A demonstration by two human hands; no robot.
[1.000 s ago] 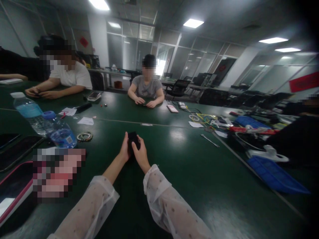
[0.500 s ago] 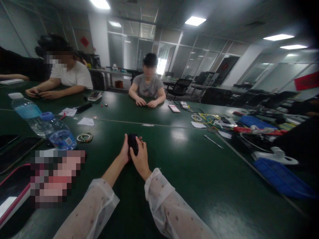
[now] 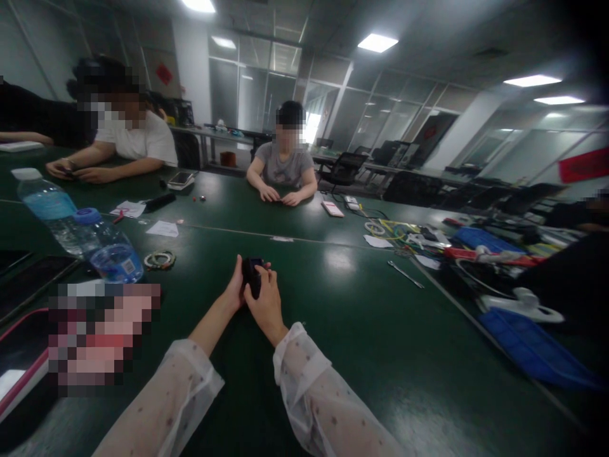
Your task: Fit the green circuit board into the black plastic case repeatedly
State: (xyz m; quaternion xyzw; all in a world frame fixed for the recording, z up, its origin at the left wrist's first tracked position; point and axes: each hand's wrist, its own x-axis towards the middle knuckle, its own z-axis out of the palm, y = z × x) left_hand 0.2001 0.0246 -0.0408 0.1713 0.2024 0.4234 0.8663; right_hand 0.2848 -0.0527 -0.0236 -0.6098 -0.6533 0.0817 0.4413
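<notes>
A small black device (image 3: 254, 287) with a dark, faintly lit screen at its top is held over the green table; its exact kind is hard to tell. My left hand (image 3: 235, 287) is closed around its left side and underside, thumb up along the edge. My right hand (image 3: 267, 301) is at its right side, with curled fingers on the front near the screen and the thumb on the lower edge. Both hands touch the device, and the fingers hide part of it.
Two water bottles (image 3: 114, 254), a beaded bracelet (image 3: 160, 259) and phones lie to the left. On the right are a wrench (image 3: 405, 274), cables, a blue tray (image 3: 533, 349) and other parts. Co-workers sit across the green table (image 3: 361, 343).
The device tilts slightly, showing more of its screen, and my right fingers have shifted a little on its front. The whole view has turned slightly.
</notes>
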